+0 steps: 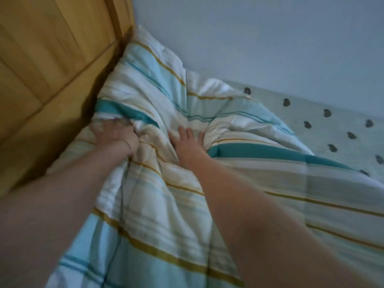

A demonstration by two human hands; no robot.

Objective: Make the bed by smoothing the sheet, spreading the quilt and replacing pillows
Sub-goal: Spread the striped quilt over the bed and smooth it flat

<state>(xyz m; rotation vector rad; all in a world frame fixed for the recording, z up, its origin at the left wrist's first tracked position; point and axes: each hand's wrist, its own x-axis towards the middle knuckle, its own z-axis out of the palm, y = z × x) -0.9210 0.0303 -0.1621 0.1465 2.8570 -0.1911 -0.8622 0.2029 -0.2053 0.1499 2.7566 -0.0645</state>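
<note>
Against the wooden headboard (52, 65), at the bed's top corner by the pale wall (270, 38), both arms reach forward over the bedding. Frame is motion-blurred; fine detail is limited.

Quilt (158, 204): striped teal, white and mustard. It covers most of the near bed and is bunched into a ridge of folds running up toward the headboard, so not yet spread flat. Judgement: the task is at the quilt-spreading step, with the top edge being worked toward the head of the bed.

Sheet (336, 129): pale green with dark spots, exposed on the right beyond the quilt edge, next to the wall. It looks fairly flat where it shows.

Pillows: none identifiable. A white puffed mass sits at the top corner, but I cannot tell whether it is pillow or quilt lining.

Left hand (116, 134): close to the headboard, fingers curled into a fold of the quilt, gripping it, probably to drag that corner into place.

Right hand (187, 140): fingers straight and spread, palm down, pressing on the bunched quilt just right of the left hand. Probable reason: it pins or pushes the folds while the other hand pulls.
</note>
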